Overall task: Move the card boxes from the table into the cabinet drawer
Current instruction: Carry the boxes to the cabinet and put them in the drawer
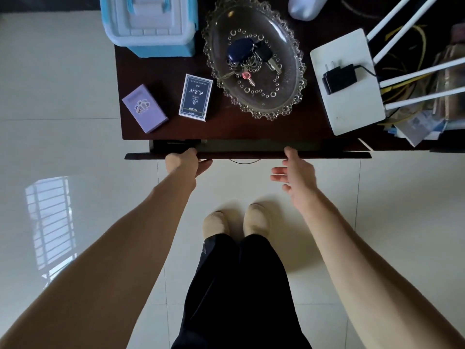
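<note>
Drawer (247, 147) interior — hidden; box print — illegible.

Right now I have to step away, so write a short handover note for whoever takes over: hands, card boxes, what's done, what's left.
Left hand: gripping the drawer front, drawer only slightly open.
Right hand: open, empty, thumb at the drawer edge.
Purple card box and dark blue card box: both on the table, near the front left, beside the glass dish.
Done: drawer started.
Left: pull it out fully, put both boxes in.
</note>
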{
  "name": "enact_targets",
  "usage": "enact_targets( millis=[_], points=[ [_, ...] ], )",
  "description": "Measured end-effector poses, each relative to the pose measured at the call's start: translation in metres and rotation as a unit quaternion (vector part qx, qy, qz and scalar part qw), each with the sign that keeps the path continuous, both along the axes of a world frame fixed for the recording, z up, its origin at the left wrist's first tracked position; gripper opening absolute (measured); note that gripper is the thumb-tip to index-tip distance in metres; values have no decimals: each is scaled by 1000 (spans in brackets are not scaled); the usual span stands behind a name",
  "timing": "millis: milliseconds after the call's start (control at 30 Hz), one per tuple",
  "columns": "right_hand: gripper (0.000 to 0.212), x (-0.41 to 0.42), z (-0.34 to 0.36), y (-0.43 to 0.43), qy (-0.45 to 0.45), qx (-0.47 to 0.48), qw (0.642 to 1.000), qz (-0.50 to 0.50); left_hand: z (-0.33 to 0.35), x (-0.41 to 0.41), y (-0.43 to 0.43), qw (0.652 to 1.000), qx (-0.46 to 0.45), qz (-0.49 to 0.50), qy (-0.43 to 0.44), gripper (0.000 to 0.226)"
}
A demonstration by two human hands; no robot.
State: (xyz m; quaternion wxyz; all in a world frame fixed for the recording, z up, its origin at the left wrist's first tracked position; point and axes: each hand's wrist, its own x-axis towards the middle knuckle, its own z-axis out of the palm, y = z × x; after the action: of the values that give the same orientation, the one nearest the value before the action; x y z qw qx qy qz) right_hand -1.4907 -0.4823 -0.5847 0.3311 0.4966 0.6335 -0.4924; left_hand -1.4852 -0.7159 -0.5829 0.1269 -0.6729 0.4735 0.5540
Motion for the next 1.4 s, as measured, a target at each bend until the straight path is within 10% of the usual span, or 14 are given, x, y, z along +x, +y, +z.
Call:
enact_targets(
  millis=[1400],
  points=[
    [40, 121, -7, 43, -159, 52, 985, -50, -4, 138, 13, 992, 40, -69, -97, 9]
  ],
)
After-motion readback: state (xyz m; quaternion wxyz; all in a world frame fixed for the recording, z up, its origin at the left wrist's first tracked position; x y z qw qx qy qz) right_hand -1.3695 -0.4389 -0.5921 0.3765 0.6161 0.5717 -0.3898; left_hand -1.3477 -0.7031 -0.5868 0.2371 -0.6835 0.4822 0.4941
